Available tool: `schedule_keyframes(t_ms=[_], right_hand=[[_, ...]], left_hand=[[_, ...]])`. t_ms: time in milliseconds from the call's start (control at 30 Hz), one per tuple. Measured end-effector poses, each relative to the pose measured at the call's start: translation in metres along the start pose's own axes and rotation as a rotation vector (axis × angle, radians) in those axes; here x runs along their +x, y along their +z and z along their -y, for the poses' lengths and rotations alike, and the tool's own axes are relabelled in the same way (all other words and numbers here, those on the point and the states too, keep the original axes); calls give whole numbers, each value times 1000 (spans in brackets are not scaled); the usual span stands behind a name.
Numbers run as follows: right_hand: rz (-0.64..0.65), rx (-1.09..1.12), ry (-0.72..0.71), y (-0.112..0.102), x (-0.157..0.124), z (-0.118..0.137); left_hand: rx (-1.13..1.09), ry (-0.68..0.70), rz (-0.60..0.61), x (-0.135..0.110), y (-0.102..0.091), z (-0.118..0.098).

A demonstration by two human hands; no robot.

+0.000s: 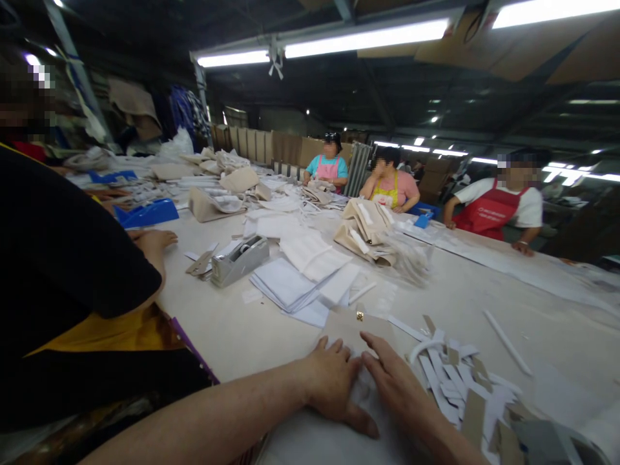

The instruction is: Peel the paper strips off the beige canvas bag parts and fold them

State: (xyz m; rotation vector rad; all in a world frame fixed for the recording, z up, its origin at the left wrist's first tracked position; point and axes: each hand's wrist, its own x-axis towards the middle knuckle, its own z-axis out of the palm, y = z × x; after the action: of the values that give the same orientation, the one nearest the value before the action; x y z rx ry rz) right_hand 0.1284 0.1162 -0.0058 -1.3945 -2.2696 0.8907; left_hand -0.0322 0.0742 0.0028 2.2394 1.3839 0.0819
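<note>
Panel with gold clasp, flat beneath two spread hands

The beige panel (339, 326) lies toward the near edge of the table (208, 310), its clasp (360, 316) pointing to the far edge and a pale, thin-looking covering (314, 439) spread over the part closest to the person. The left hand (336, 381) rests palm down on it, fingers fanned; the right hand (394, 381) slants in just beside it, fingers extended. Neither is clamped on anything, and how hard the right one presses cannot be told.

The piece should prove light and fairly flexible, firm enough to stay flat but likely to crease if bent sharply. Its covering looks smooth and loose, so it would probably slide under a careless palm. The best hold would be by both side edges, thumbs on top, leaving the hard clasp alone, since it might scratch or snag. Loose strips (455, 381) lie to the right and a stack of white sheets (285, 284) just beyond, so lifting should go straight up.
</note>
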Motion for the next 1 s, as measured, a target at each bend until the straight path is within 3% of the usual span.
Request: schedule_keyframes(t_ms=[67, 200, 400, 533, 667, 767, 867, 933, 1000], right_hand=[[22, 27, 51, 9, -8, -15], [-1, 42, 0, 14, -17, -31], [68, 96, 38, 9, -15, -28], [124, -77, -96, 7, -17, -23], [132, -193, -119, 9, -22, -19], [126, -214, -113, 10, -21, -17], [113, -204, -123, 11, -20, -20], [104, -192, -130, 12, -19, -23], [96, -175, -138, 13, -19, -26]], left_hand=[[4, 10, -6, 0, 3, 1], [-13, 13, -27, -2, 4, 1], [47, 4, 11, -7, 4, -8], [29, 23, -9, -8, 3, -5], [77, -15, -13, -14, -17, 17], [149, -157, -179, -21, -44, 28], [150, -143, -345, -26, -57, 18], [136, -47, -313, -25, -49, 3], [116, 6, -203, -21, -31, -8]])
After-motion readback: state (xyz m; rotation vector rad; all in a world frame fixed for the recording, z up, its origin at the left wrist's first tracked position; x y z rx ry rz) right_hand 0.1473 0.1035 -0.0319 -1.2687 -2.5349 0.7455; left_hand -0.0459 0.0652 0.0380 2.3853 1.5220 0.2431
